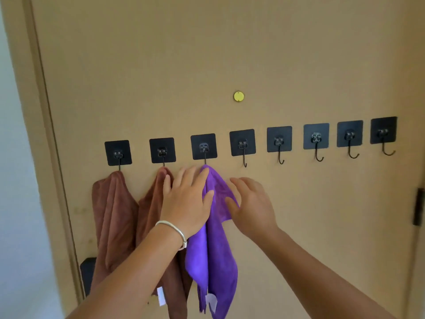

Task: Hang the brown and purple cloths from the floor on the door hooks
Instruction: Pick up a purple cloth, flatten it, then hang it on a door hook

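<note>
The purple cloth (213,245) hangs from the third hook (203,147) counted from the door's (230,54) left edge. Left of it, two brown cloths (115,215) hang from the first two hooks. Right of it, five hooks (316,140) stand bare, with open door surface below them. The left hand (187,201) lies flat on the purple cloth, fingers straight, grip open. The right hand (250,201) is just right of the cloth, fingers spread, holding nothing.
</note>
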